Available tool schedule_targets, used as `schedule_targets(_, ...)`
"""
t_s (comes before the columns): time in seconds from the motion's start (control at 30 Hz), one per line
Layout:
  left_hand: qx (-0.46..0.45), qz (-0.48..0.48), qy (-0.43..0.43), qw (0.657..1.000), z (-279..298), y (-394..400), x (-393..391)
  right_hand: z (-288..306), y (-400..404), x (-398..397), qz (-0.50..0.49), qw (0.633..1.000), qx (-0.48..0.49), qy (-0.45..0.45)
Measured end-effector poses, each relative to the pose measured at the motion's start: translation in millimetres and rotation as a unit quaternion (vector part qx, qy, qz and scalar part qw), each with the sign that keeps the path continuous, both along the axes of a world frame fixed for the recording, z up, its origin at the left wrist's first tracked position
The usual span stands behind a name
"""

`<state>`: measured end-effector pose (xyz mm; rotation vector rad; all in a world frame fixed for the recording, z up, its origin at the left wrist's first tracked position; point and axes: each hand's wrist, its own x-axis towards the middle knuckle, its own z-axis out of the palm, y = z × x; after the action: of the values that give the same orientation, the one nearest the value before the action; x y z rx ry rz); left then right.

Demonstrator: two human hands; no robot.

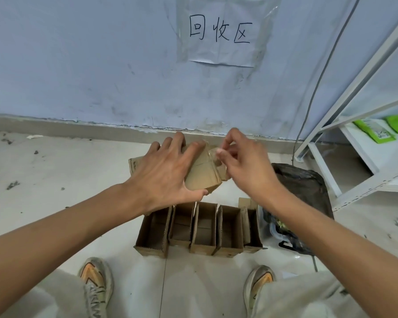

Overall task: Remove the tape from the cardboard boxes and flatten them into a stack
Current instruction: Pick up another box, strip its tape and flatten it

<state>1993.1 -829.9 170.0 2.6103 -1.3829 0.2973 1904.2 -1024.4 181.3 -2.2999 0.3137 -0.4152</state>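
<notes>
My left hand (pixel 163 173) grips a small closed cardboard box (pixel 203 174) held up in front of me, fingers over its top and thumb under its near edge. My right hand (pixel 241 164) pinches a strip of clear tape (pixel 214 154) at the box's right end between thumb and fingertips. Below, several open-ended cardboard boxes (pixel 198 228) stand side by side in a row on the floor. Another cardboard piece (pixel 133 165) shows behind my left hand, mostly hidden.
A black plastic bag (pixel 306 191) lies on the tiled floor right of the row. A white metal shelf (pixel 354 143) stands at the right, with green packets (pixel 377 131) on it. The wall ahead carries a paper sign (pixel 221 33). My shoes (pixel 97 285) are at the bottom.
</notes>
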Motion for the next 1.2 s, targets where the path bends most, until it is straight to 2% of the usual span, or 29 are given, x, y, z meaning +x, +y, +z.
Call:
schedule_targets(0.03, 0.005, -0.001, -0.004, 1.000, -1, 0, -1, -3, 4, 0, 0.001, 0.998, -0.060, -0.013)
schedule_targets(0.07, 0.008, -0.001, -0.008, 1.000, 0, 0, -1, -5, 6, 0, -0.002, 0.997, -0.070, -0.022)
schedule_targets(0.23, 0.018, 0.004, -0.022, 1.000, 2, 2, 0, -9, -1, 2, 0.010, 0.996, 0.092, -0.009)
schedule_targets(0.33, 0.032, 0.010, -0.024, 0.999, 5, 6, 2, -12, -3, 2, 0.039, 0.988, 0.148, 0.003)
schedule_targets(0.53, 0.035, 0.006, -0.050, 0.998, 8, 5, -3, -15, 6, 2, 0.014, 0.937, 0.350, 0.002)
schedule_targets(0.6, 0.040, 0.005, -0.060, 0.997, 9, 6, -3, -14, 7, 4, -0.012, 0.944, 0.328, 0.042)
schedule_targets(0.7, 0.056, -0.001, -0.077, 0.995, 7, 5, -3, -14, 9, 5, -0.029, 0.983, 0.169, 0.067)
schedule_targets(0.77, 0.063, -0.004, -0.074, 0.995, 7, 4, -3, -12, 12, 4, -0.040, 0.992, 0.109, 0.050)
schedule_targets(0.83, 0.061, -0.004, -0.067, 0.996, 8, 3, -3, -8, 11, 4, -0.049, 0.992, 0.110, 0.037)
schedule_targets(0.93, 0.052, 0.002, -0.036, 0.998, 13, 0, -3, 4, 4, 3, -0.029, 0.985, 0.168, 0.039)
schedule_targets(1.1, 0.042, -0.011, 0.051, 0.998, 16, 1, -3, 5, 4, -3, 0.079, 0.919, 0.379, 0.076)
schedule_targets(1.2, 0.012, -0.021, 0.082, 0.996, 16, 4, -3, 4, 3, -5, 0.097, 0.848, 0.513, 0.091)
